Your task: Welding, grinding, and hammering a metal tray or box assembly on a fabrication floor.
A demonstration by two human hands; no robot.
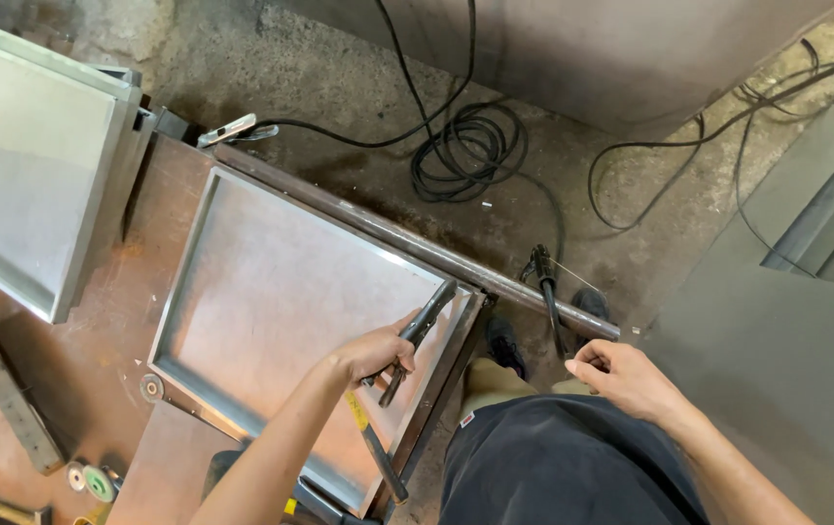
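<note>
Steel locking pliers with dark handles (pixel 420 333) sit closed in the left hand's (pixel 375 352) grip, long axis slanting up-right toward the shallow grey sheet-metal tray's (pixel 271 292) near corner on the rusty counter (pixel 96 321). The right hand (pixel 626 377) pinches a thin black welding cable (pixel 551 311), well apart from the tray.

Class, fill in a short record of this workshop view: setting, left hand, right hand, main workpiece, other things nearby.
Setting: rusty workbench above a concrete floor
Left hand: grips locking pliers at the tray's edge
Right hand: beside the welding torch, grip unclear
Main workpiece: shallow metal tray
Nearby: second tray, coiled cable, steel bar
</note>
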